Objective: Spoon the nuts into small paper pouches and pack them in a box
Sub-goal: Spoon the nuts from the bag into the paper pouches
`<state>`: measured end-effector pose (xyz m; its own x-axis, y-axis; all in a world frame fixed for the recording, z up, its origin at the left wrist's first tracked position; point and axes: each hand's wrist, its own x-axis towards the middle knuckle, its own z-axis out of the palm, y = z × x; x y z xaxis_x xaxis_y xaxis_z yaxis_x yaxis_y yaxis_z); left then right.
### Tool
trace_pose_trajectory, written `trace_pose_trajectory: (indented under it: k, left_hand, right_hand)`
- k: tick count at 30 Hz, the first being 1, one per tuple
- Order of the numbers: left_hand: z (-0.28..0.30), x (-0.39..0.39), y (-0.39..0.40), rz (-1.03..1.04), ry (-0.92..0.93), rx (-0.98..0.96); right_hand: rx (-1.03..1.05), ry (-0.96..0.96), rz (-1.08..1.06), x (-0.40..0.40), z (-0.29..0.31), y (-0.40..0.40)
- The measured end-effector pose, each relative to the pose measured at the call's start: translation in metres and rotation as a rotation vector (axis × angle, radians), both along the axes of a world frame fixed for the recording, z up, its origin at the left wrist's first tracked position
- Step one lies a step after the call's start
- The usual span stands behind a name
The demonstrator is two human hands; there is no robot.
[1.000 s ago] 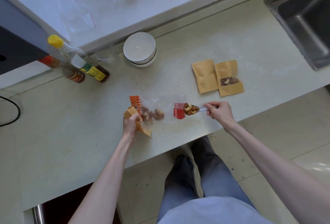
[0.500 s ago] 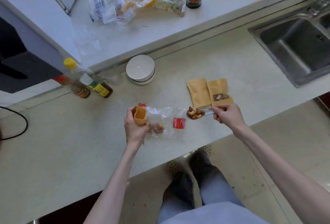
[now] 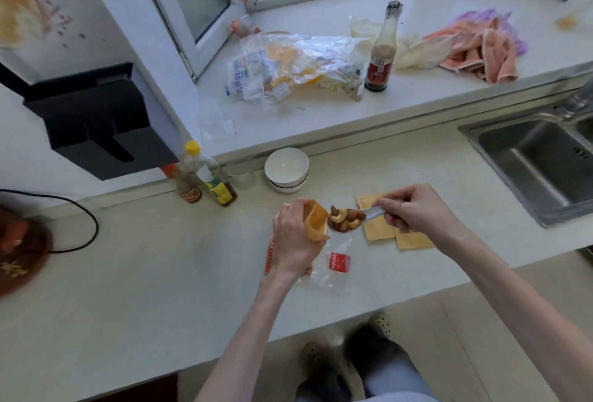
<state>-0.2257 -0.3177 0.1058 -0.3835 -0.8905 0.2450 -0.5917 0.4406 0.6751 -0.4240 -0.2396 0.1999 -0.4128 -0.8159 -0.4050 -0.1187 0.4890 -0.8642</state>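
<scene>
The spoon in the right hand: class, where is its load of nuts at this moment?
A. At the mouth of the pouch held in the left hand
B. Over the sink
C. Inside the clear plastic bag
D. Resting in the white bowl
A: the right hand holds the spoon with its nuts at the open mouth of the pouch gripped by the left hand.

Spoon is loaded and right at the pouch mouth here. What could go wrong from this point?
1. The spoon is heaped with nuts, and the pouch in the left hand has a narrow mouth; some may spill onto the counter.
2. The left hand grips the pouch near its opening and might squeeze it closed.
3. The right hand pinches the handle's end, so a tilt could tip the load early.
</scene>
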Motion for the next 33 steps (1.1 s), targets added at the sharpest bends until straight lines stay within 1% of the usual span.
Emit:
trace_pose_trajectory:
  k: [4, 6, 10, 13, 17, 22, 29, 33]
  left_hand:
    - [0.007, -0.003, 0.001, -0.022, 0.0, -0.066]
    - [0.01, -0.003, 0.001, -0.032, 0.016, -0.094]
    - [0.011, -0.006, 0.003, -0.038, 0.018, -0.092]
    - [0.013, -0.009, 0.008, -0.056, 0.023, -0.106]
    - [0.012, -0.012, 0.013, -0.076, 0.022, -0.067]
    - [0.012, -0.016, 0.017, -0.063, 0.052, -0.062]
    - [0.008, -0.019, 0.018, -0.045, 0.079, 0.028]
    - [0.005, -0.021, 0.019, -0.039, 0.109, 0.072]
  right_hand:
    - [0.007, 0.017, 0.022, 0.008, 0.013, -0.006]
    - [0.007, 0.07, 0.032, 0.009, 0.017, -0.008]
    - [0.027, 0.174, 0.086, 0.01, 0.026, -0.015]
    - [0.049, 0.307, 0.159, 0.012, 0.034, -0.019]
    - [0.054, 0.486, 0.237, 0.015, 0.043, -0.021]
    - [0.003, 0.613, 0.282, 0.023, 0.052, -0.026]
    - [-0.02, 0.703, 0.319, 0.028, 0.066, -0.027]
    - [-0.054, 0.691, 0.267, 0.02, 0.062, -0.019]
